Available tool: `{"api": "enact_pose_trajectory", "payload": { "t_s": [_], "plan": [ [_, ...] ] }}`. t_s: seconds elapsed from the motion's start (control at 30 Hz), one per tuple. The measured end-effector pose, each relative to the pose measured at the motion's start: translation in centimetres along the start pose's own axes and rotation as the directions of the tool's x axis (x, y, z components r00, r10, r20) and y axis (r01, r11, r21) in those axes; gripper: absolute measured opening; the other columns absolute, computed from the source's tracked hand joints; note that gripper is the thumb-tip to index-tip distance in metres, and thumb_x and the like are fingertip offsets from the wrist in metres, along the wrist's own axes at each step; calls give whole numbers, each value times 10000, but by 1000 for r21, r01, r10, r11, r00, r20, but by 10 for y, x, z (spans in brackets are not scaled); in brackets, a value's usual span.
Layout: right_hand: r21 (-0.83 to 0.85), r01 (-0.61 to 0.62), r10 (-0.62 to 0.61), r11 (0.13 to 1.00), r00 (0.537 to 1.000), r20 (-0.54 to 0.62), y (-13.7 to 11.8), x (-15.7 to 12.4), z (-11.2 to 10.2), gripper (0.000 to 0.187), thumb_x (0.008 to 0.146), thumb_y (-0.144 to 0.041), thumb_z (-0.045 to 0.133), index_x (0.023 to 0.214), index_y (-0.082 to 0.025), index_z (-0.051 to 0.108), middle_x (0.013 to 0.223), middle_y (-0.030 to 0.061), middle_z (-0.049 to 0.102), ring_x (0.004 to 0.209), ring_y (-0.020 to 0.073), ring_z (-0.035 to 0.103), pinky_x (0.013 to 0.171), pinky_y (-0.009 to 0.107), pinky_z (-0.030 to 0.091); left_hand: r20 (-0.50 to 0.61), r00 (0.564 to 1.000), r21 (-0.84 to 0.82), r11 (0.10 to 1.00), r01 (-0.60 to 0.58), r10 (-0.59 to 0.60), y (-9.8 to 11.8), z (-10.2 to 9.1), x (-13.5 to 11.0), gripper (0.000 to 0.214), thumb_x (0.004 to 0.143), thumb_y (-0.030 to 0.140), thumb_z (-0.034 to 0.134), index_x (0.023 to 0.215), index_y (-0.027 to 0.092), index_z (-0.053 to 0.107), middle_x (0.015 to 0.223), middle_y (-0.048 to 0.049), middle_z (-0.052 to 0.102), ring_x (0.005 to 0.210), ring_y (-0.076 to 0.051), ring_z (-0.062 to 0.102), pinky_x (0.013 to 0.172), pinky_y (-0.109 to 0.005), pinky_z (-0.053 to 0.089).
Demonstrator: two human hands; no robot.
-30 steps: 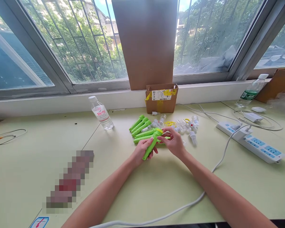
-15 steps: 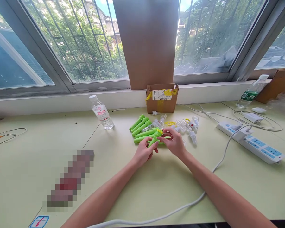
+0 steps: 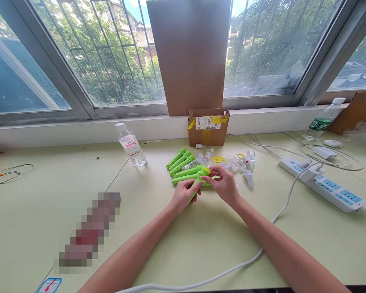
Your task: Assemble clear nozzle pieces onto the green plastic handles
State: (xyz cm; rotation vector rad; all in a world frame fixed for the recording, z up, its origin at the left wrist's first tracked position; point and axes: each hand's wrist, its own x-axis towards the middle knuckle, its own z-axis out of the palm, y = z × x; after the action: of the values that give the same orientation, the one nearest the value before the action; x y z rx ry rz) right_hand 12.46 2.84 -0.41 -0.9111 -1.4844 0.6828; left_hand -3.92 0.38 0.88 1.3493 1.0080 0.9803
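Gripping one green tube mid-frame, my left hand wraps it; right hand pinches its yellow-ringed tip. Finished-looking green tubes lie just above; clear loose parts remain, right of center.

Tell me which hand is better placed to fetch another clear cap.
Probably the right hand: the clear caps lie just beyond it, while the left hand grips the green tube.

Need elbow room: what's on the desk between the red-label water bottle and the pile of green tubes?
Head view: bare desk between the water bottle and the green tubes.
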Motion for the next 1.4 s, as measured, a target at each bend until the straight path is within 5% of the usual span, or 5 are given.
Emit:
{"api": "enact_pose_trajectory", "payload": {
  "t_s": [0.73, 1.17, 1.4],
  "plan": [
    [32, -31, 29, 999, 999, 45, -5, -2, 4, 323, 722, -397, 732, 871, -235, 495, 944, -2, 467, 693, 126, 632, 442, 206, 535, 92, 995, -153, 986, 59, -45, -2, -8, 2, 401, 838, 489, 545, 823, 105, 659, 565, -16, 605, 338, -68, 439, 322, -187, 255],
    [220, -195, 181, 956, 980, 82, -3, -2, 5, 379, 656, -414, 777, 818, -232, 487, 962, 13, 609, 640, 142, 652, 556, 299, 597, 95, 992, -150, 984, 95, -81, -4, -10, 2, 431, 825, 512, 546, 842, 100, 670, 544, -22, 602, 335, -70, 437, 321, -184, 274],
    [173, -131, 131, 976, 991, 10, 4, -4, 5, 383, 639, -443, 781, 807, -224, 515, 932, 28, 647, 555, 134, 637, 494, 282, 563, 120, 991, -87, 994, 63, -52, -3, -7, 2, 442, 840, 532, 503, 868, 107, 621, 580, -17, 596, 366, -75, 447, 355, -192, 297]
  ]
}}
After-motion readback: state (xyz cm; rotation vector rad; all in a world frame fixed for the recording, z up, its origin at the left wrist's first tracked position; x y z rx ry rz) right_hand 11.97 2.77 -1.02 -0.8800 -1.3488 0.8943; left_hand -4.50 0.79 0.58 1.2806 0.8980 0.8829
